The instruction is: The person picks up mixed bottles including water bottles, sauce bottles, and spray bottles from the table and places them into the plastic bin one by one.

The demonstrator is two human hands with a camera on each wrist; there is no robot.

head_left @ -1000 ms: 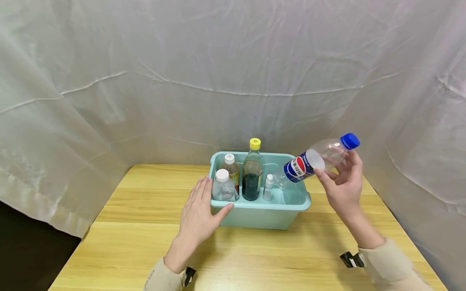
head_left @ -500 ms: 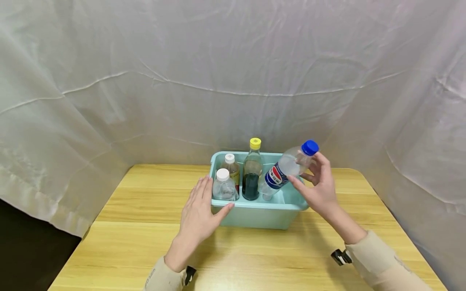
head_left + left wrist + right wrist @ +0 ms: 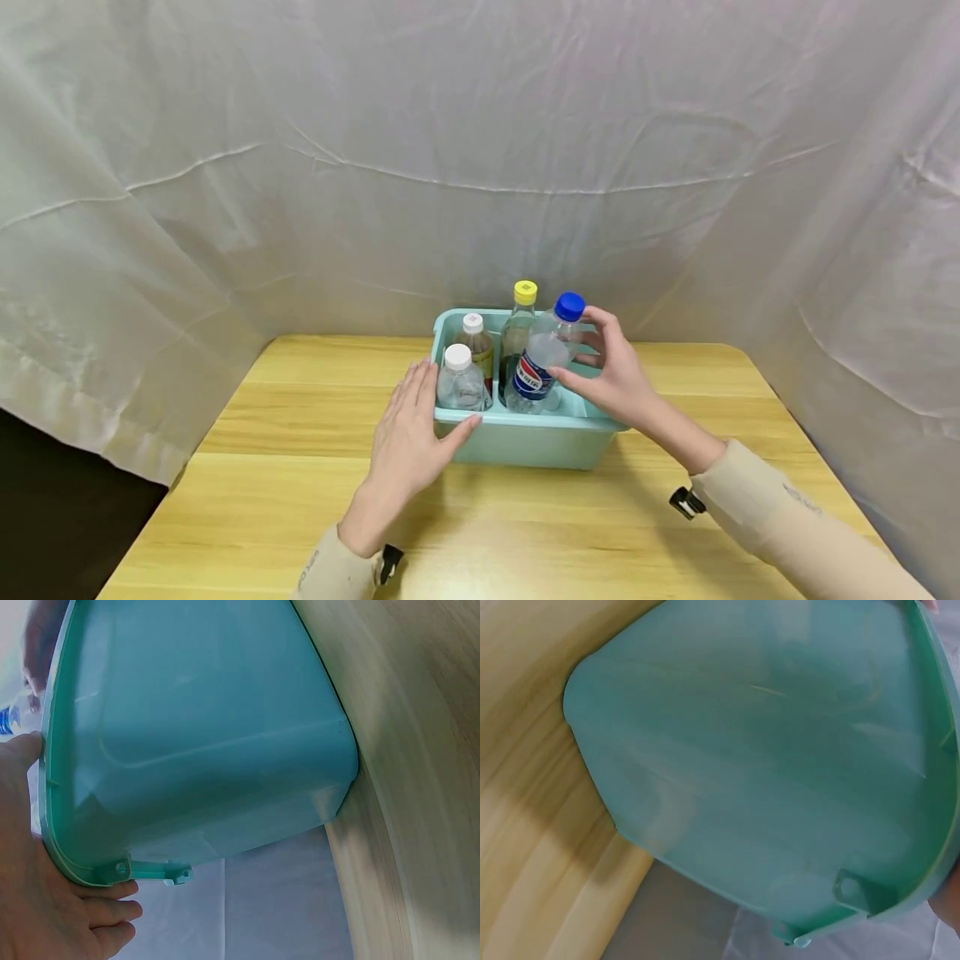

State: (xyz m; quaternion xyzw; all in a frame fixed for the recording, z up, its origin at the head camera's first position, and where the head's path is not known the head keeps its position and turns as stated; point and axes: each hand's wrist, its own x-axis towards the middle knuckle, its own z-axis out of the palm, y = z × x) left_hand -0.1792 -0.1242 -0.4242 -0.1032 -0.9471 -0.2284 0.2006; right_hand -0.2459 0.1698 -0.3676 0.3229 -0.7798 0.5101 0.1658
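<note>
My right hand [image 3: 611, 379] grips a clear plastic soda bottle [image 3: 532, 375] with a blue cap and a blue label, thumb on the near side and fingers behind. Slightly tilted, its lower part is inside the light teal bin [image 3: 532, 442]. It partly covers a dark-liquid bottle [image 3: 517, 333] with a yellow cap. Along the bin's left end lies my left hand [image 3: 408, 433], fingers extended and thumb at the front rim [image 3: 46, 772]. Beside it in the bin stand a clear bottle [image 3: 460, 387] and a brownish bottle [image 3: 483, 354], both white-capped. A small clear bottle is mostly hidden behind the soda bottle.
The bin stands on a wooden table [image 3: 300, 483], near its back edge. A pale grey cloth [image 3: 480, 167] hangs behind and at both sides. A raised ridge runs across the bin's floor.
My right hand has carried the soda bottle leftward and down into the bin, turning it from strongly slanted to nearly upright. It now overlaps the dark-liquid bottle. My left hand stays at the rim.
</note>
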